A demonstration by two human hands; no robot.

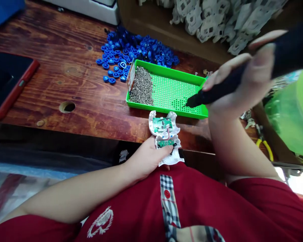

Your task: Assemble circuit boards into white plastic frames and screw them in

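My left hand (151, 154) grips an opened white plastic housing (176, 156) at the table's front edge, the thumb lying over its lower half. Green circuit boards (163, 124) sit inside both halves, and a short red wire links them. My right hand (244, 80) is wrapped round a black electric screwdriver (224, 85), raised on the right. Its thin bit points down and left over a green perforated tray (166, 109). A heap of small screws (142, 87) fills the tray's left end, beside an upright card. The screwdriver's rear part is dark and blurred.
Small blue parts (116, 50) lie piled behind the tray. White plastic pieces (207, 20) fill a cardboard box at the back. A red-cased phone (11, 84) rests at left, near a round table hole (67, 107). Yellow-handled pliers (264, 144) and a green container (290, 114) are at right.
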